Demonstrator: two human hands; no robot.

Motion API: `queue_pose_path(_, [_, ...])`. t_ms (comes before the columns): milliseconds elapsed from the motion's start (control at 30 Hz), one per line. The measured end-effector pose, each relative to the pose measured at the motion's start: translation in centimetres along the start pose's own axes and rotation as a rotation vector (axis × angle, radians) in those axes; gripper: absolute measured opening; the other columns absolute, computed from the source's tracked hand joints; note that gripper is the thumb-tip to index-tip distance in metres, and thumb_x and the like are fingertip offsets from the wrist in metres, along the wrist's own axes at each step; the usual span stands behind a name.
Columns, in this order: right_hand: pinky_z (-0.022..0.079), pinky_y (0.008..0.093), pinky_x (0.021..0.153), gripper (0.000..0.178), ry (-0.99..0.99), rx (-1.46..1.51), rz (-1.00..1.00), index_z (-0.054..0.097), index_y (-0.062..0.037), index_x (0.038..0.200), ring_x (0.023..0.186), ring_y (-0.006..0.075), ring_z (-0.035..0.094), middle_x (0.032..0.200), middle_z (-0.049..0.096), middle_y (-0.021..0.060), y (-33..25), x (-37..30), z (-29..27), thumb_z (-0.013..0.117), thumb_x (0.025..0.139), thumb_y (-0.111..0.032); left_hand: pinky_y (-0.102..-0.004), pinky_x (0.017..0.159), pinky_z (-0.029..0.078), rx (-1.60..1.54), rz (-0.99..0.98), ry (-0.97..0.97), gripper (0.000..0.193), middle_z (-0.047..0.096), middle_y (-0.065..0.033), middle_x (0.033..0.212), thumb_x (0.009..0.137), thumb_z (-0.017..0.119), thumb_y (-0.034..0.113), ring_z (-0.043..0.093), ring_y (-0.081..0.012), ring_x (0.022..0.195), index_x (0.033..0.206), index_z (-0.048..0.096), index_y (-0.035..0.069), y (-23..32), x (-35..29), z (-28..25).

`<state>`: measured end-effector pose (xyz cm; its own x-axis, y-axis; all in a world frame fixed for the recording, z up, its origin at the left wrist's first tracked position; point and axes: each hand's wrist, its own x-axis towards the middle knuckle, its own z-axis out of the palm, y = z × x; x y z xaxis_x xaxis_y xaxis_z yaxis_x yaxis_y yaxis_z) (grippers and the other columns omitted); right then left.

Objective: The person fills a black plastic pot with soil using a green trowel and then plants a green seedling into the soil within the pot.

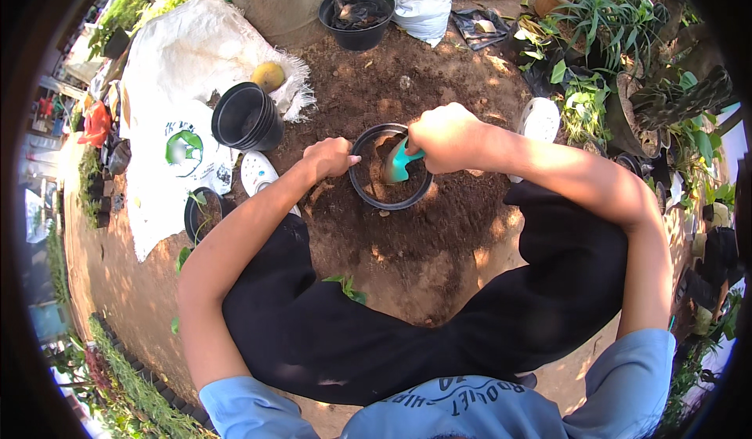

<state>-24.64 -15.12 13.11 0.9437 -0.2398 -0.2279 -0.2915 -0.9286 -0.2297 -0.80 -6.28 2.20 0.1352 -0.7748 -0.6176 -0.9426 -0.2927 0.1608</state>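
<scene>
Head view: my right hand (pixel 446 137) grips the teal trowel (pixel 400 162), blade inside the black pot (pixel 389 205) my left hand (pixel 329 158) holds by its left rim.

The wide fisheye view looks steeply down from the wearer's head onto a pot (pixel 392 205), facing forward from the shirt (pixel 462 417) on the pot's near side to a white bag (pixel 423 8) beyond it. It is near, taking in both arms (pixel 560 155) around the pot.

The trowel (pixel 399 167) is in the pot (pixel 389 205) on the ground (pixel 439 239); left stand stacked pots (pixel 252 119), with a fruit (pixel 269 76) just behind them on the sack (pixel 192 43); plants (pixel 597 18) stand right.
</scene>
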Motion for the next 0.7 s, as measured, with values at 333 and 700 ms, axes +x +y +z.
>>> queue_pose_path(333, [0.059, 0.0420, 0.075, 0.025, -0.309, 0.023, 0.213, 0.072, -0.0016, 0.095, 0.087, 0.0303, 0.073, 0.090, 0.074, 0.0165, -1.4, 0.8, -1.7, 0.069, 0.076, -0.018, -0.0485, 0.086, 0.051, -0.049, 0.092, 0.044, 0.040, 0.071, -0.0188, 0.101, 0.097, 0.061, 0.043, 0.067, -0.0374, 0.103, 0.107, 0.068, 0.005, -0.8, 0.2, 0.1])
queue_pose_path(700, [0.058, 0.0441, 0.072, 0.030, -0.188, 0.121, 0.227, 0.077, -0.0073, 0.103, 0.083, 0.0339, 0.071, 0.084, 0.071, 0.0174, -0.3, 0.7, 0.5, 0.068, 0.075, -0.012, -0.0493, 0.086, 0.051, -0.065, 0.112, 0.029, 0.041, 0.071, -0.0201, 0.099, 0.096, 0.061, 0.043, 0.067, -0.0389, 0.101, 0.109, 0.067, 0.004, -0.6, 0.6, 0.2])
